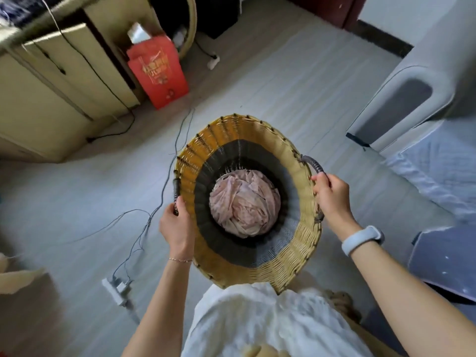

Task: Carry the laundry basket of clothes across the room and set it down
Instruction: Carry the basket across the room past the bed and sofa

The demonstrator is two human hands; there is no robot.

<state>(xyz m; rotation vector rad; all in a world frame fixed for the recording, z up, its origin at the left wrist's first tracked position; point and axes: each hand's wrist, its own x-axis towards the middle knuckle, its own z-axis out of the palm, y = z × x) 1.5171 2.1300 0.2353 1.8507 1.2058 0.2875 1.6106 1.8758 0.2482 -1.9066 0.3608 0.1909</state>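
Head view: pale plank floor (270, 94) with cables, a red bag (158, 73) beyond the basket (291, 258). Woven yellow-and-black, it holds crumpled pink cloth (244, 203). Left hand (176, 225) and right hand (332, 194) are clamped on its handles.

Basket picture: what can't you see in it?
Head view:
- Basket bottom: hidden by the pink clothes.
- Left hand and right hand palms: turned away, around the handles.
- Feet: hidden by the white shirt.
- Red bag lettering: too blurred.
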